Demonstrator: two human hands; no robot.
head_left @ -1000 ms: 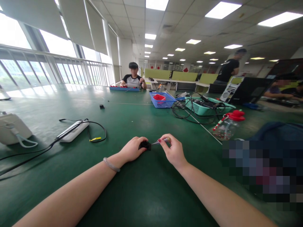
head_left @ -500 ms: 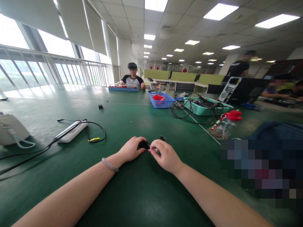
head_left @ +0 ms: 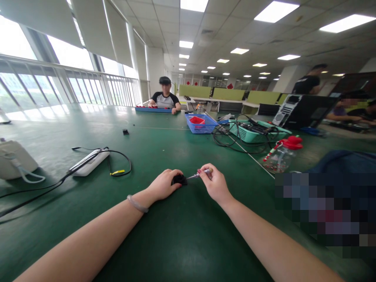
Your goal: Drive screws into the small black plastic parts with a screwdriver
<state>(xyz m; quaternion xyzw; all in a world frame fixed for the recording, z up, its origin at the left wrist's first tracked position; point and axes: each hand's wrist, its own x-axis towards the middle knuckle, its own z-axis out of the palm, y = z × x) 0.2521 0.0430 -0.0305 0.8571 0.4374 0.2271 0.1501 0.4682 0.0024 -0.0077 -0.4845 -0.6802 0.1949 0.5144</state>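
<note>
left hand (head_left: 164, 185): pinching the black part (head_left: 180, 180), just brace it
right hand (head_left: 216, 185): pinching the screwdriver (head_left: 194, 176), tip at part's 3 o'clock, keep it straight

The screwdriver (head_left: 201, 174) has a metallic-looking shaft (head_left: 192, 177), the black part (head_left: 179, 180) looks plastic, the green tabletop (head_left: 188, 235) smooth and glossy.

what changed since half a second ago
The right hand moved back rightward from the black part, still holding the slim tool, tip towards the part. The standing person moved right. The left hand stayed on the black part.
</note>
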